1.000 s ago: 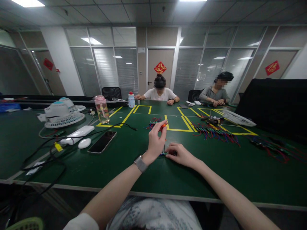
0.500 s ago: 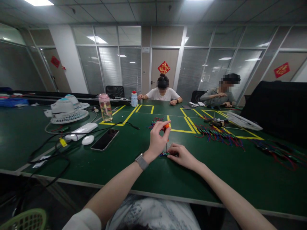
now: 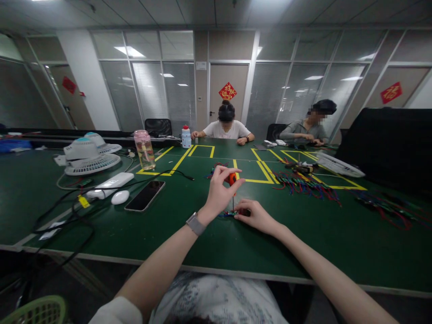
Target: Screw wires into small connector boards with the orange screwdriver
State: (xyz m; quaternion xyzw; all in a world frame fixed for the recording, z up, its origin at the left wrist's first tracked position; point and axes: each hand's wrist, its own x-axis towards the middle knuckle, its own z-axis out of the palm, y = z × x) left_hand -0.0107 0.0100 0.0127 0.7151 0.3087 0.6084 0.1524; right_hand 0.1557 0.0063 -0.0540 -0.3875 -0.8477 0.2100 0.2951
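Observation:
My left hand (image 3: 218, 190), with a watch on its wrist, holds an orange-handled screwdriver (image 3: 232, 179) nearly upright between thumb and fingers. The thin dark shaft points down at a small green circuit board (image 3: 231, 213) with coloured wires on the table. Whether the tip touches a screw is too small to tell. From the right, my right hand (image 3: 253, 213) pinches the board's edge with thumb and fingertips, keeping it against the tabletop. Beyond my left hand lies a small bunch of wired boards (image 3: 219, 167), partly hidden by it.
Wired boards (image 3: 307, 185) spread at the right, near a white keyboard (image 3: 340, 165). A phone (image 3: 146, 195), a white mouse (image 3: 120, 197), a power strip (image 3: 111, 185), a pink-lidded bottle (image 3: 145, 150) and white fans (image 3: 91, 157) stand at the left. Two people sit opposite.
The view has shifted slightly. My left thumb reaches farther out along the screwdriver handle, and the fingers have turned a little. My right hand stays at the board.

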